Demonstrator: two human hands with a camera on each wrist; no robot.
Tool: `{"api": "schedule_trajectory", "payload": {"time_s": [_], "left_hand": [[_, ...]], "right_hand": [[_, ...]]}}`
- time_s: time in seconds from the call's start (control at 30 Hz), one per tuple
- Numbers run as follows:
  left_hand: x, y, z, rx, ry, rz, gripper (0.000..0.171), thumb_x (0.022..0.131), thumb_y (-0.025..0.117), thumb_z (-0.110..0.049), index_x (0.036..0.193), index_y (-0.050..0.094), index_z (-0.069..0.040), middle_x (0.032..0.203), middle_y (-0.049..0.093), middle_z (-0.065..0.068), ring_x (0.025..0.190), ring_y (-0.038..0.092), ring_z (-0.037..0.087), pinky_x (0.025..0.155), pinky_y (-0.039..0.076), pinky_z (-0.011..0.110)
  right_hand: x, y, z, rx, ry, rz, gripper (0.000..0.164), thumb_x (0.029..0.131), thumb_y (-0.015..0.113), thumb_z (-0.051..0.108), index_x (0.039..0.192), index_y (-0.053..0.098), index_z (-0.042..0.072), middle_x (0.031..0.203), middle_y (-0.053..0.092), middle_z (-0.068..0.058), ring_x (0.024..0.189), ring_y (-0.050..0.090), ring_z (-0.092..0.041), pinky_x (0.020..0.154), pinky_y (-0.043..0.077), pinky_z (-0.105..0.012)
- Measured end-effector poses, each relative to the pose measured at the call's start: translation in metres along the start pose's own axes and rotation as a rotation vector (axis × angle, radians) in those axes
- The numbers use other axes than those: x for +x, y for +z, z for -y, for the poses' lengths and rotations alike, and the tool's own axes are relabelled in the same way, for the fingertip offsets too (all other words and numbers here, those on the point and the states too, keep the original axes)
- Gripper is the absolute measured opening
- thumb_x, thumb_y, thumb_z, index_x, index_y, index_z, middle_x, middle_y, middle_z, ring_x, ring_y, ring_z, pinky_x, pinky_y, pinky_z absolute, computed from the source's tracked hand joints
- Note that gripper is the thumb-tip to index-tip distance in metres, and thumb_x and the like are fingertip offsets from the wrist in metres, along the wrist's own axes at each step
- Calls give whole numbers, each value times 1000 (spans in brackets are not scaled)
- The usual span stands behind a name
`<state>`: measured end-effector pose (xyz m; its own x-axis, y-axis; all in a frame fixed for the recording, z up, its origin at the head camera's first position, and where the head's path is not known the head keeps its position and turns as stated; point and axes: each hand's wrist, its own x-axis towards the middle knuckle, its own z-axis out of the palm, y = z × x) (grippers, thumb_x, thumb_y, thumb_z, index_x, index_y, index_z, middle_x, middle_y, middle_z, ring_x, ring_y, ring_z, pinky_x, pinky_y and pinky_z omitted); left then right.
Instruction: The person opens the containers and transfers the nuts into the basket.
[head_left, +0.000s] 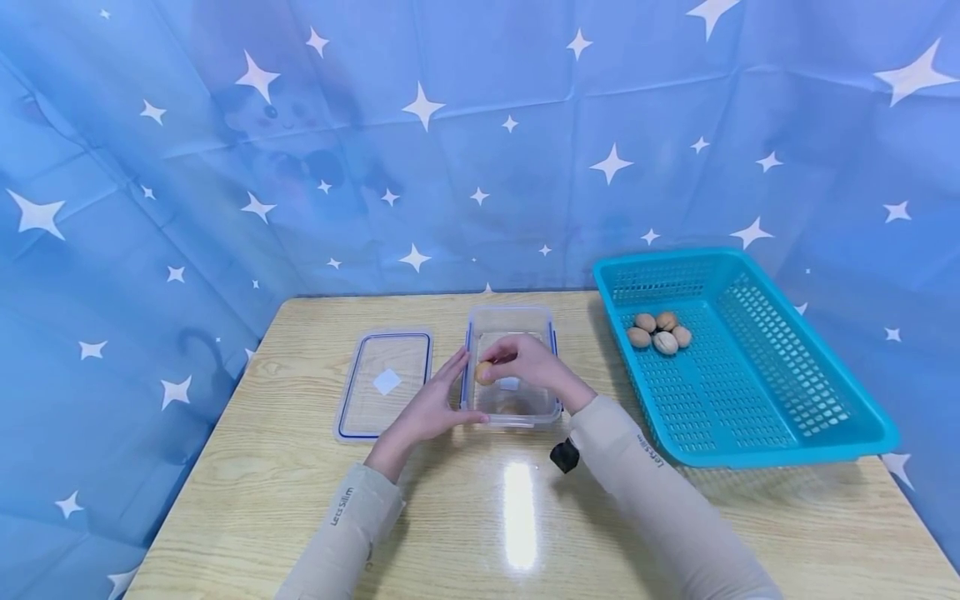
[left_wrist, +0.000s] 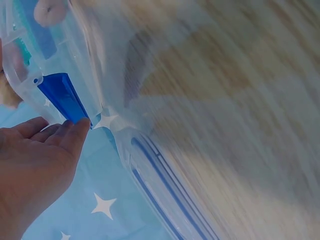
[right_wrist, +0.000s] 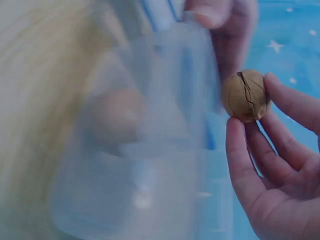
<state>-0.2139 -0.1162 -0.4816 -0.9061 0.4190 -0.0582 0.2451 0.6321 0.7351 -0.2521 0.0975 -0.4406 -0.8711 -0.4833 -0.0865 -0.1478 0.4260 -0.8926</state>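
A clear plastic food container (head_left: 512, 312) with blue-edged sides stands on the table. My right hand (head_left: 525, 362) is over it, pinching a walnut (right_wrist: 246, 96) between thumb and fingertips. A crack runs down the shell in the right wrist view. Another walnut (right_wrist: 119, 117), blurred, shows through the container's wall. My left hand (head_left: 429, 410) lies along the container's left side, fingers extended, with the thumb at the near corner. In the left wrist view, its fingertips are right at a blue locking clip (left_wrist: 65, 97).
The container's clear lid (head_left: 375, 358), with a blue seal, lies flat to the left. At the right, a turquoise basket (head_left: 750, 460) holds several walnuts (head_left: 665, 342) in its far left part. A small black object (head_left: 565, 456) shows beside the right sleeve. Blue star-patterned cloth (head_left: 480, 150) hangs behind the table.
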Motion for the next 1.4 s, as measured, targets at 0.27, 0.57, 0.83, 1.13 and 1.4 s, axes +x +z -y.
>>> {"api": "schedule_trajectory", "payload": {"time_s": [0.27, 0.57, 0.83, 1.13, 1.4], "left_hand": [[2, 1, 0, 20, -10, -1, 109, 79, 82, -44, 160, 18, -11, 170, 10, 6, 154, 17, 36, 123, 24, 58], [0, 1, -1, 30, -21, -4, 109, 79, 83, -43, 160, 18, -11, 170, 10, 5, 154, 17, 36, 124, 23, 56], [-1, 1, -4, 35, -27, -3, 108, 79, 83, -43, 160, 19, -11, 170, 10, 3, 154, 18, 36, 124, 24, 56], [1, 1, -3, 33, -31, 4, 107, 80, 83, -42, 160, 18, -13, 170, 10, 0, 154, 18, 34, 124, 24, 55], [-1, 2, -2, 28, -36, 4, 107, 79, 82, -42, 160, 19, -13, 170, 10, 0, 154, 19, 35, 123, 25, 56]], "right_hand": [[-4, -32, 25, -29, 10, -103, 40, 92, 73, 27, 124, 67, 5, 124, 68, -16, 116, 63, -32, 102, 53, -48], [-9, -69, 30, 1, 11, -232, 43, 94, 71, 29, 130, 64, 6, 133, 63, -17, 121, 61, -35, 106, 49, -53], [-27, -104, 30, 64, 51, -375, 54, 94, 71, 29, 141, 55, 9, 138, 59, -17, 127, 54, -30, 107, 48, -47], [-58, -142, 9, 139, 165, -530, 66, 90, 67, 53, 145, 52, 20, 146, 51, -4, 136, 43, -24, 116, 37, -54], [-84, -182, -19, 508, 100, -656, 58, 89, 74, 31, 141, 55, 12, 115, 60, 14, 104, 59, 1, 92, 53, -12]]}}
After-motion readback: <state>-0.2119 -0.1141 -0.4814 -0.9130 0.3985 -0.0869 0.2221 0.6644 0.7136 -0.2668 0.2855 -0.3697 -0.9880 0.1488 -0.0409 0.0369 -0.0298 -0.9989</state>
